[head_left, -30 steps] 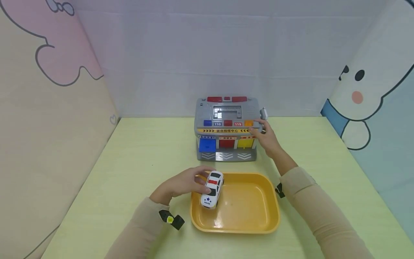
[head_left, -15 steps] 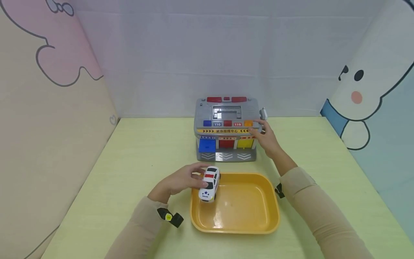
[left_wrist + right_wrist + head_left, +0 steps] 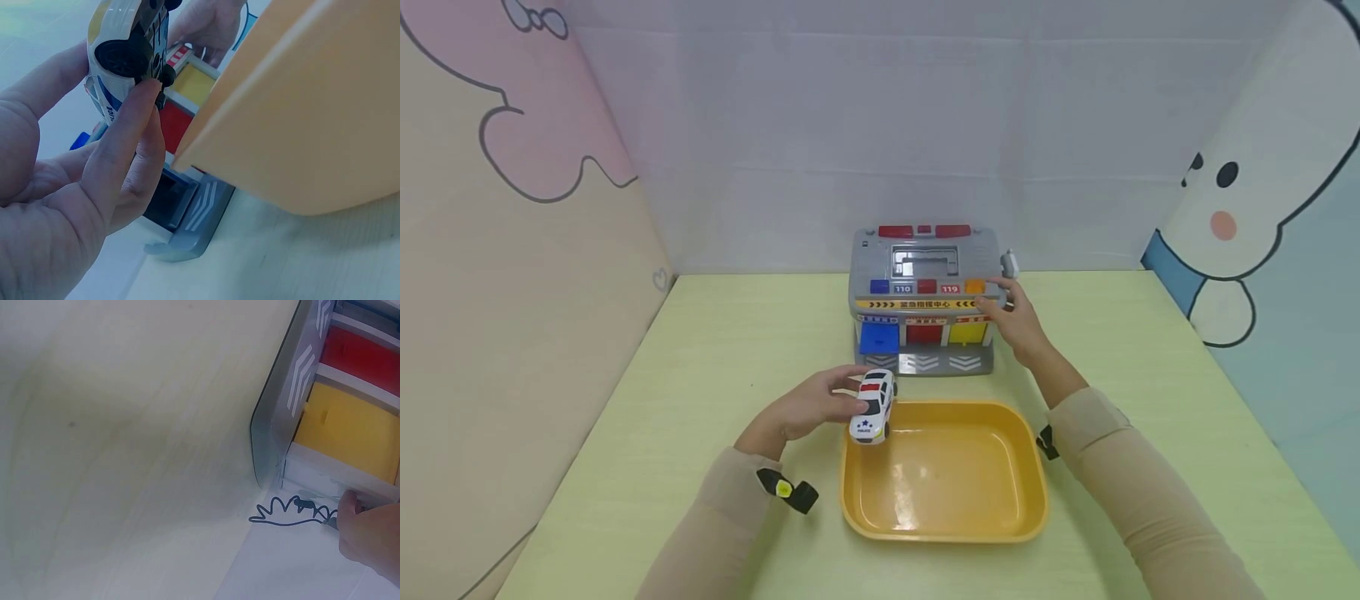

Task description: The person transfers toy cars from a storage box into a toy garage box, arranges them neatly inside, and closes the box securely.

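Note:
A white toy police car (image 3: 874,408) with a red roof bar is held in my left hand (image 3: 812,407), over the back-left corner of the yellow tray (image 3: 962,475). In the left wrist view, the fingers (image 3: 128,131) pinch the car, its wheels and dark underside showing. Behind the tray stands a grey toy garage (image 3: 928,304) with blue, red and yellow doors. Its blue door (image 3: 879,338) is swung up, with a dark bay beneath. My right hand (image 3: 1021,323) grips the garage's front right roof corner, beside the closed yellow door (image 3: 350,428).
The pale yellow-green tabletop (image 3: 715,350) runs back to a plain light wall (image 3: 775,150). Cartoon-printed panels (image 3: 1247,250) flank both sides. A small grey-white piece (image 3: 1010,264) juts from the garage's right side, near the right hand.
My left hand has carried the police car away from me and slightly left, from over the tray's left part toward the garage. My right hand has stayed on the garage corner.

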The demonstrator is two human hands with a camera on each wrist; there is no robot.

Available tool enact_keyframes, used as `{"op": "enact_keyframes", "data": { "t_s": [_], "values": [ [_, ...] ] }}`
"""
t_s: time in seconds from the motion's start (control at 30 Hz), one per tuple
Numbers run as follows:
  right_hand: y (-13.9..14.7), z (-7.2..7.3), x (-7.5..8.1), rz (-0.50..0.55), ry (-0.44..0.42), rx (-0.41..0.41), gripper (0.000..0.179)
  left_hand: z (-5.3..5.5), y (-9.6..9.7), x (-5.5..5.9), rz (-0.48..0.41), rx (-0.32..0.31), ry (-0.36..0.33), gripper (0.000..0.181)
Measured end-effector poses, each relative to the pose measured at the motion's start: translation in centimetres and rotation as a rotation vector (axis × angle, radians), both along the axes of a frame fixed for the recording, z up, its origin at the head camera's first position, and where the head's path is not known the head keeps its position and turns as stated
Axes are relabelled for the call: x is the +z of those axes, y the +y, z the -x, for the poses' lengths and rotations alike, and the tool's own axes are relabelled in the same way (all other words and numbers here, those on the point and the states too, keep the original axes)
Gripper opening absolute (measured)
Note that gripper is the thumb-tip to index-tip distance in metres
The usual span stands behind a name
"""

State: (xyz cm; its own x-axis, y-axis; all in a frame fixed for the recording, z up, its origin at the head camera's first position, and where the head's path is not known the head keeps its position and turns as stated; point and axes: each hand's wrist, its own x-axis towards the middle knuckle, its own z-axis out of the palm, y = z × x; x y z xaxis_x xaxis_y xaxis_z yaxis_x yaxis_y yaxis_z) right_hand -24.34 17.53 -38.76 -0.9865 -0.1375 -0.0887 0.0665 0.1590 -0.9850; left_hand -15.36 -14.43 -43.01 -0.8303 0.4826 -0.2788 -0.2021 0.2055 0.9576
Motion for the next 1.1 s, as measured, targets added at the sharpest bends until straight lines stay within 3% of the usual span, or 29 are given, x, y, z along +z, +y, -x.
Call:
{"op": "enact_keyframes", "data": {
  "t_s": [0.27, 0.4, 0.53, 0.77, 1.1],
  "values": [
    [0.0, 0.2, -0.2, 0.009, -0.011, -0.007, 0.058, 1.0, -0.4, -0.8, 0.021, 0.090, -0.047, 0.063],
    [0.4, 1.0, -1.3, 0.013, -0.010, -0.015, 0.058, 1.6, -0.5, -1.2, 0.035, 0.121, -0.054, 0.064],
    [0.7, 1.7, -2.6, 0.014, 0.008, -0.026, 0.059, 2.3, -0.5, -1.6, -0.003, 0.140, -0.079, 0.064],
    [0.3, 1.1, -1.3, 0.025, -0.023, -0.026, 0.058, 3.5, -0.6, -2.2, -0.044, 0.173, -0.121, 0.061],
    [0.6, 2.0, -3.1, 0.005, 0.008, -0.036, 0.060, 5.2, -0.2, -3.4, -0.122, 0.214, -0.135, 0.061]
  ]
}}
